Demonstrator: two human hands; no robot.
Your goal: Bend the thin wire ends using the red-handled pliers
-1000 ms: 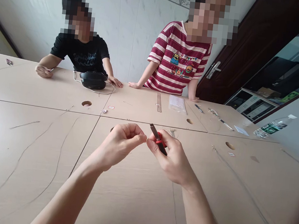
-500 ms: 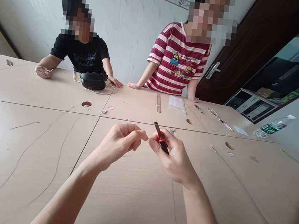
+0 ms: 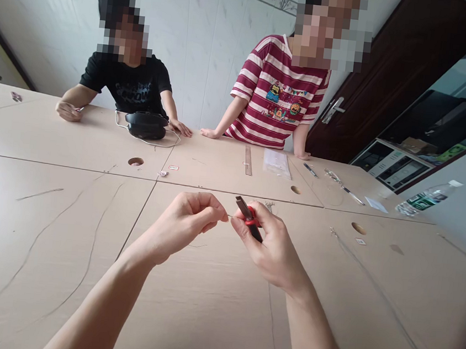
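Observation:
My left hand (image 3: 195, 215) is closed in a pinch, thumb against forefinger, on a short thin strand (image 3: 229, 215). The strand spans the small gap to the fingertips of my right hand (image 3: 266, 236), and whether those fingers also grip it I cannot tell. Wrapped in my right hand is a small tool (image 3: 246, 208) with a flat dark metal tip, a red part and a black body. Its tip points up and to the left, clear of the strand. My fingers cover much of it, so its exact kind is hidden.
On the wooden table (image 3: 201, 315) lie long thin wires (image 3: 94, 232), a ruler (image 3: 248, 160), a plastic sleeve (image 3: 277, 163) and pens (image 3: 310, 170). A water bottle (image 3: 428, 198) lies at the right. Across sit a person in black beside a black case (image 3: 145, 126), and another in stripes.
The tool in my right hand has tilted further left, its tip lower. My left fingertips have shifted slightly left, so a bit more of the strand shows.

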